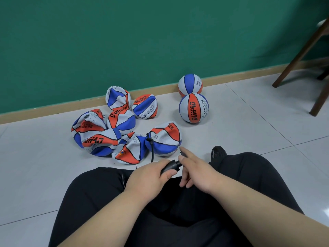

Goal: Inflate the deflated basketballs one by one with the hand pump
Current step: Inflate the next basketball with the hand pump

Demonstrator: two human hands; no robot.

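Note:
Several deflated orange, blue and grey basketballs [106, 132] lie in a heap on the floor by the wall. The nearest deflated ball [164, 139] has the pump's thin black hose [151, 148] running to it. Two inflated balls [193, 107] stand to the right, one behind the other. My left hand [151, 177] grips the black hand pump [171, 166] by its barrel above my lap. My right hand [194, 168] holds the pump's handle end, with the forefinger stretched out towards the nearest ball.
My legs in black trousers [106, 193] are crossed on the pale tiled floor [249, 131], one black shoe [218, 152] showing. A green wall with a wooden skirting board [53, 111] runs behind the balls. Dark wooden furniture legs [299, 56] stand at the right.

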